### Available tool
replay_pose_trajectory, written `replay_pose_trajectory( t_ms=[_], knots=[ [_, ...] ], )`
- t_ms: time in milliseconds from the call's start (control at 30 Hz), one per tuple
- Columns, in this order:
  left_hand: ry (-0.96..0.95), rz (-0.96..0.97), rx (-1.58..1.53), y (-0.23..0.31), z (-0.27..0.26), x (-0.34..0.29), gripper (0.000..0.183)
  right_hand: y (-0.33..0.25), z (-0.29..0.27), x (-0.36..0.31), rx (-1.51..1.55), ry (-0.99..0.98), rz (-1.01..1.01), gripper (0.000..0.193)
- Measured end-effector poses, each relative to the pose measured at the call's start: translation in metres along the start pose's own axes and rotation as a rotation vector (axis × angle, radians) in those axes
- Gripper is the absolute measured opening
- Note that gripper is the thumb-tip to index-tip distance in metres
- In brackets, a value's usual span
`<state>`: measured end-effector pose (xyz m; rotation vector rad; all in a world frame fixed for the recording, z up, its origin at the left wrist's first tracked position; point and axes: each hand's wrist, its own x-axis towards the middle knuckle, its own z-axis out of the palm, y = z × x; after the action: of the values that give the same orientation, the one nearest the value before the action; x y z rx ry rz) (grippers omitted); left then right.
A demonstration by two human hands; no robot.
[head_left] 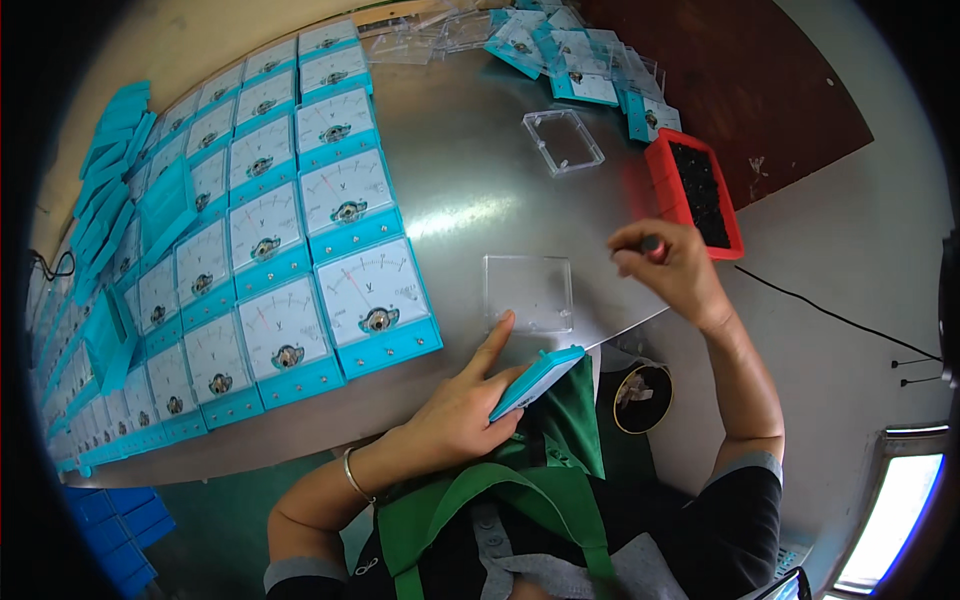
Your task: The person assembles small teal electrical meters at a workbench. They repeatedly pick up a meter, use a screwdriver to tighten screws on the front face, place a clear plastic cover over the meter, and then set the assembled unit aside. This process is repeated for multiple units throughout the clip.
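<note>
My left hand (452,412) grips a teal-based panel meter (540,382), tilted on its edge just off the table's front rim. The left index finger stretches forward to the lower edge of a clear plastic cover (527,293) lying on the table. My right hand (680,268) is raised near the red bin, its fingers curled round a short tool with a dark red, rounded end (653,246). The rest of that tool is hidden in the hand, so I cannot tell its kind. Another clear cover (562,142) lies farther back on the metal tabletop.
Rows of teal-and-white voltmeters (345,195) fill the table's left side, with loose teal housings (165,205) on top. A red bin (738,235) of small black parts stands at the right edge. More meters and covers (580,55) pile at the back. A round bin (620,418) sits below the table.
</note>
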<state>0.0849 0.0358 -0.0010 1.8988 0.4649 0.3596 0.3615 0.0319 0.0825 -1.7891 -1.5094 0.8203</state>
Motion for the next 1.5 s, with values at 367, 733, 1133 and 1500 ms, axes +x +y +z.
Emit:
replay_pose_trajectory(
  t_ms=[367, 733, 1133, 1500],
  knots=[
    [0.024, -0.063, 0.201, 0.009, 0.013, -0.012, 0.037, 0.0, 0.069, -0.025, -0.201, -0.231, -0.174, 0.011],
    [0.012, -0.049, 0.231, 0.006, 0.016, -0.014, 0.034, 0.022, 0.075, -0.012, -0.271, -0.276, -0.323, 0.014],
    [-0.016, -0.104, 0.241, 0.009, 0.02, -0.008, 0.042, 0.004, 0.07, 0.002, -0.446, -0.36, -0.339, 0.04],
    [0.014, -0.094, 0.29, 0.011, 0.032, -0.008, 0.045, -0.016, 0.101, -0.019, 0.879, 0.313, -0.377, 0.014]
  ],
)
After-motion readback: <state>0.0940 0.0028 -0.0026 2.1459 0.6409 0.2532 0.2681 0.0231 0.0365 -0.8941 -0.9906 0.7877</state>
